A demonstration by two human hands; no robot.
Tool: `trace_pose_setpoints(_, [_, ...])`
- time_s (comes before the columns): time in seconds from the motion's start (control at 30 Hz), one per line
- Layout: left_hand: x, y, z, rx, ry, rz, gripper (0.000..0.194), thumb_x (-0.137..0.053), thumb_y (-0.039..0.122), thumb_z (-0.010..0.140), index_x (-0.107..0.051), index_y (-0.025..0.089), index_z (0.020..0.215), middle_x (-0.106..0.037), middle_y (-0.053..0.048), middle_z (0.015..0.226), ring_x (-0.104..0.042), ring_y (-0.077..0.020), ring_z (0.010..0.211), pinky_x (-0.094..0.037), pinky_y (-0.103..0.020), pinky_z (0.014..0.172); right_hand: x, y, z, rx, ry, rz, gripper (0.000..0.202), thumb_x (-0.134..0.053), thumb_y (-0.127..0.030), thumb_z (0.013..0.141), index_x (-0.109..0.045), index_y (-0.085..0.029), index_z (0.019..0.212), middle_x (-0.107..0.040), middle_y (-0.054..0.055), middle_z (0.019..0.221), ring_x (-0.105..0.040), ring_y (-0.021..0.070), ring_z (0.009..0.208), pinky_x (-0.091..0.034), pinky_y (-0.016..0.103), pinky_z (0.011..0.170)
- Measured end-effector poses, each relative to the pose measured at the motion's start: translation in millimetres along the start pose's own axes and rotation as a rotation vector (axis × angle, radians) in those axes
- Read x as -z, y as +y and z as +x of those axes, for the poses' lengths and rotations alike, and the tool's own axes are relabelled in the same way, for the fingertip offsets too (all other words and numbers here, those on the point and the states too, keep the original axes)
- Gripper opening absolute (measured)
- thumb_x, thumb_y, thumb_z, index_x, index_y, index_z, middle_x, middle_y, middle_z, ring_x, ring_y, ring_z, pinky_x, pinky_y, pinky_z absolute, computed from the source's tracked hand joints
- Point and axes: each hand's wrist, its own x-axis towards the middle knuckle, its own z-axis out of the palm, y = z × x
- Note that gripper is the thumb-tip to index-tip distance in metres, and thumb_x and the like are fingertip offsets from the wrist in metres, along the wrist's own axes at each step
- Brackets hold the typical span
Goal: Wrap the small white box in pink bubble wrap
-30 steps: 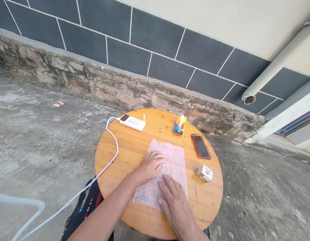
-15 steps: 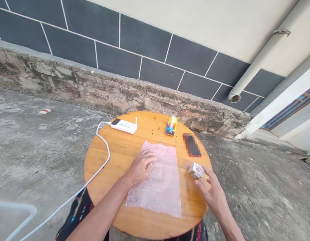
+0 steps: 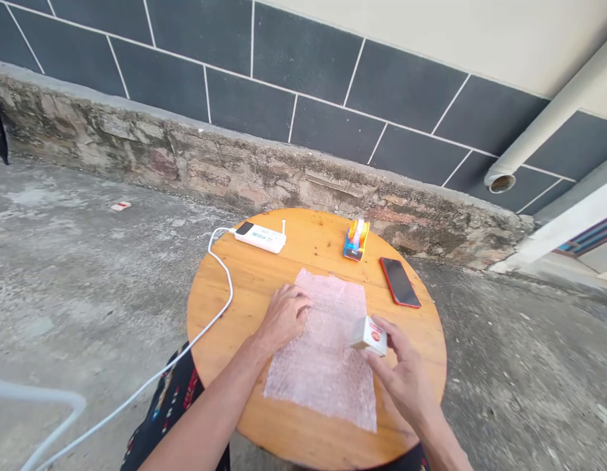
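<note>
A pinkish, translucent sheet of bubble wrap point(image 3: 328, 373) lies flat on the round wooden table point(image 3: 225, 353). My left hand point(image 3: 284, 316) rests on the sheet's left edge, fingers loosely bent and holding nothing. Between the thumb and fingers of my right hand point(image 3: 399, 360) is a small white box point(image 3: 372, 335) with a red mark. That box is over the right part of the sheet, tilted a little.
At the table's far side are a white power strip point(image 3: 260, 237) with its cable point(image 3: 229, 288) and a blue-and-yellow tape dispenser point(image 3: 356, 241). A red-edged phone point(image 3: 400, 282) lies on the right. A stone-based wall point(image 3: 225, 173) stands behind.
My right hand has closed on the small box and brought it left from the bare wood to over the sheet. My left hand stays on the sheet. The view has shifted slightly.
</note>
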Motion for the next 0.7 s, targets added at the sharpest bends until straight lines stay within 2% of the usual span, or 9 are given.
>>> trace_pose_setpoints(0.1, [0.5, 1.0, -1.0, -0.004, -0.009, 0.02, 0.024, -0.053, 0.008, 0.077, -0.07, 0.021, 0.087, -0.062, -0.005, 0.101, -0.051, -0.022, 0.098, -0.041, -0.037, 0.086, -26.3, -25.2, 7.1, 0.126, -0.089, 0.0, 0.045, -0.059, -0.026, 0.08, -0.05, -0.022, 0.124, -0.059, 0.007, 0.119, -0.058, 0.0218, 0.104, -0.048, 0.034, 0.089])
trace_pose_setpoints(0.2, [0.7, 1.7, -1.9, -0.005, -0.015, 0.032, 0.023, -0.053, 0.009, 0.077, -0.069, 0.022, 0.088, -0.061, -0.004, 0.102, -0.05, -0.0219, 0.099, -0.04, -0.037, 0.087, -41.8, -34.3, 11.2, 0.135, -0.109, -0.016, 0.043, -0.059, -0.025, 0.08, -0.05, -0.021, 0.122, -0.059, 0.008, 0.116, -0.058, 0.0224, 0.102, -0.048, 0.034, 0.087])
trace_pose_setpoints(0.3, [1.2, 2.4, -2.4, 0.003, -0.015, 0.035, 0.022, -0.054, 0.009, 0.077, -0.069, 0.021, 0.088, -0.061, -0.004, 0.102, -0.049, -0.0221, 0.099, -0.04, -0.037, 0.087, -48.4, -33.9, 12.2, 0.115, -0.111, -0.046, 0.043, -0.06, -0.025, 0.079, -0.051, -0.019, 0.121, -0.06, 0.008, 0.115, -0.06, 0.0223, 0.098, -0.049, 0.034, 0.085])
trace_pose_setpoints(0.5, [3.7, 4.0, -2.6, 0.01, -0.015, 0.033, 0.019, -0.053, 0.012, 0.081, -0.068, 0.022, 0.086, -0.061, -0.004, 0.098, -0.049, -0.0216, 0.097, -0.04, -0.036, 0.087, -59.8, -25.2, 12.8, 0.143, -0.147, -0.085, 0.043, -0.057, -0.023, 0.08, -0.049, -0.02, 0.122, -0.058, 0.009, 0.119, -0.056, 0.0243, 0.109, -0.046, 0.037, 0.09])
trace_pose_setpoints(0.7, [4.5, 4.1, -2.4, 0.013, -0.027, 0.042, 0.019, -0.053, 0.013, 0.082, -0.068, 0.022, 0.087, -0.06, -0.004, 0.099, -0.049, -0.022, 0.098, -0.04, -0.036, 0.086, -59.2, -22.8, 15.2, 0.143, -0.197, -0.069, 0.044, -0.057, -0.021, 0.08, -0.048, -0.021, 0.124, -0.057, 0.008, 0.119, -0.055, 0.0233, 0.109, -0.046, 0.037, 0.09])
